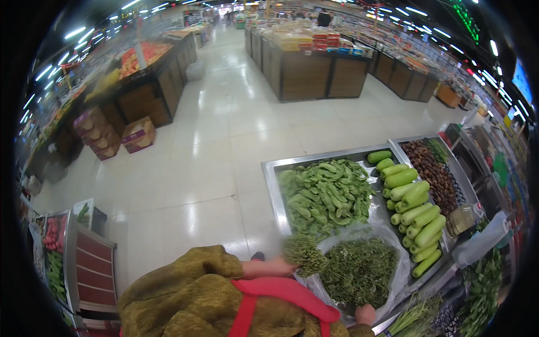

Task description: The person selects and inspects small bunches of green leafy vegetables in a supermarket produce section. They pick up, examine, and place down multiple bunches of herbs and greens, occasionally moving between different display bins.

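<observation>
My left hand [288,267] grips a bunch of small-headed green sprigs [305,255], which hides most of the fingers. The bunch is held over the left rim of a clear plastic bag [402,278]. Inside the spread bag lies a heap of fine-leaved green herbs [358,267]. At the heap's near edge is my right hand [365,314], its fingers partly hidden among the herbs; whether they grip any is unclear. The bag rests in a metal display tray [273,198], close to flat green bean pods [328,193] and pale green gourds [414,198].
Brown nuts or tubers [433,172] fill the bin at the right, near a jug of liquid [461,220] and a plastic bag roll [482,240]. Leafy greens [484,290] lie lower right. Cardboard boxes [139,135] stand on the tiled floor [202,168] by a fruit stand [143,99].
</observation>
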`<action>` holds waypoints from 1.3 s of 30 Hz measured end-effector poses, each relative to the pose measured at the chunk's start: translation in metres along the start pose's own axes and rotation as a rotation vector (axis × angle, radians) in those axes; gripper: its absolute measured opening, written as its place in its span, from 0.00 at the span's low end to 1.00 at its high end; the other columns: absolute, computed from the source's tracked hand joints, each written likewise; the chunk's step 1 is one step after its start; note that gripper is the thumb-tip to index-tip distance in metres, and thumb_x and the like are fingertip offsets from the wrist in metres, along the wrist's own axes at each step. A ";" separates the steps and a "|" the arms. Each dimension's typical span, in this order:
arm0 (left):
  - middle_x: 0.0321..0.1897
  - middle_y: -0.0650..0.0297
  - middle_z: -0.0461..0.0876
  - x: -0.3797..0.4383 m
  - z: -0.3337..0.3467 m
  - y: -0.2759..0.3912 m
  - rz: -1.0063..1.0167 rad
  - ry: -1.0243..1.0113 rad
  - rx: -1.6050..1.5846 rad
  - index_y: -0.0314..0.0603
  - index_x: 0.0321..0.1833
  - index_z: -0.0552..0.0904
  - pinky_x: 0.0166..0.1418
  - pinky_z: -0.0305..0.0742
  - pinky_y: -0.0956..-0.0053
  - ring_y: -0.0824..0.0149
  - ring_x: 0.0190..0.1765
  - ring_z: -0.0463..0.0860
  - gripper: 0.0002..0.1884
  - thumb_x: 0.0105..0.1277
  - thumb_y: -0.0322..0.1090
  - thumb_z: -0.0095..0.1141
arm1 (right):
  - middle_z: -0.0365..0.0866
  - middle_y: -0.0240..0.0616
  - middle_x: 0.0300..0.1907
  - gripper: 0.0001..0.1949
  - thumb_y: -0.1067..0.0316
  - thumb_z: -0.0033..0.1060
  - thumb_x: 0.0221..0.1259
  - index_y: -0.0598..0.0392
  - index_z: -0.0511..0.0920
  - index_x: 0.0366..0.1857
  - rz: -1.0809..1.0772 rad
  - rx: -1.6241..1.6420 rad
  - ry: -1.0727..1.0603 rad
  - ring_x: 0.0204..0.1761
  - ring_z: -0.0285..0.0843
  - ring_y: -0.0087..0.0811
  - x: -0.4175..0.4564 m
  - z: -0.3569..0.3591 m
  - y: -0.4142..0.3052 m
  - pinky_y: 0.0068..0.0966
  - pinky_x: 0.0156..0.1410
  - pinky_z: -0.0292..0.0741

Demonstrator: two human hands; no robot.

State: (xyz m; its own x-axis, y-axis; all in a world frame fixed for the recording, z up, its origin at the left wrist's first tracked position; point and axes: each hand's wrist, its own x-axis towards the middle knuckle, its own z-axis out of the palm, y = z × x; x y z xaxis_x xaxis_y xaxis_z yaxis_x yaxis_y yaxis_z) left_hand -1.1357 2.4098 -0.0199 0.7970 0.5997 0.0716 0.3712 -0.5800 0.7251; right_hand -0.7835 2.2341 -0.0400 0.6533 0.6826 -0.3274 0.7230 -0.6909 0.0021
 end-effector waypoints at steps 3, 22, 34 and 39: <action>0.39 0.51 0.76 -0.008 -0.017 0.016 0.226 0.060 0.300 0.40 0.39 0.75 0.49 0.68 0.58 0.49 0.44 0.74 0.17 0.49 0.41 0.56 | 0.79 0.49 0.27 0.13 0.58 0.51 0.44 0.57 0.80 0.22 -0.043 0.040 0.076 0.33 0.78 0.49 0.019 0.029 0.014 0.40 0.41 0.74; 0.15 0.65 0.72 0.013 0.006 0.038 -0.547 0.081 -0.715 0.40 0.25 0.73 0.24 0.67 0.75 0.72 0.19 0.72 0.13 0.65 0.36 0.44 | 0.72 0.53 0.44 0.24 0.58 0.59 0.46 0.60 0.68 0.46 -0.062 0.269 0.266 0.48 0.69 0.48 -0.022 0.014 -0.010 0.39 0.52 0.68; 0.15 0.63 0.72 0.065 -0.005 0.012 -0.298 -0.160 -0.983 0.38 0.23 0.71 0.24 0.67 0.74 0.69 0.18 0.72 0.12 0.66 0.30 0.42 | 0.60 0.44 0.61 0.34 0.52 0.56 0.49 0.54 0.57 0.60 0.041 0.408 0.282 0.65 0.52 0.44 -0.081 0.045 -0.074 0.55 0.63 0.47; 0.15 0.61 0.74 0.089 -0.019 0.014 -0.326 -0.329 -0.759 0.36 0.25 0.72 0.25 0.68 0.73 0.68 0.20 0.73 0.09 0.64 0.27 0.42 | 0.63 0.45 0.58 0.32 0.51 0.53 0.52 0.53 0.58 0.60 0.209 0.417 0.077 0.63 0.56 0.40 -0.090 0.045 -0.094 0.57 0.62 0.47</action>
State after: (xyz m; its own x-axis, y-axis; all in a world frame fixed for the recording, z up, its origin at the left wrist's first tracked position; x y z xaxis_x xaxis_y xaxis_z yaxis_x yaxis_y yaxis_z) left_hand -1.0688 2.4659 0.0096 0.8468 0.4148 -0.3331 0.2806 0.1838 0.9421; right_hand -0.9201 2.2267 -0.0535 0.8015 0.5235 -0.2890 0.4327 -0.8413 -0.3240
